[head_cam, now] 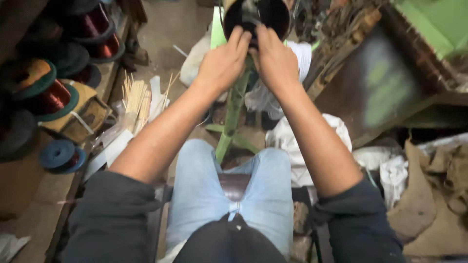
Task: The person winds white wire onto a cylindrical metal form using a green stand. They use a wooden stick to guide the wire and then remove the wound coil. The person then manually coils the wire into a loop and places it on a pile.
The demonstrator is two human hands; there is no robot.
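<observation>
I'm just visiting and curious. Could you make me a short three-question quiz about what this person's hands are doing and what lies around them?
1. True or false: both hands rest on the rim of the dark round cylinder on the green stand.
2. What lies on the shelf to the person's left? A) spools of copper-coloured wire B) glass bottles C) folded towels
3. Fill in: the bundle of thin pale ______ stands beside the shelf.

Key
1. True: the left hand and the right hand both have fingers at the cylinder's lower rim.
2. A: the spools have green and blue flanges.
3. Sticks.
</observation>
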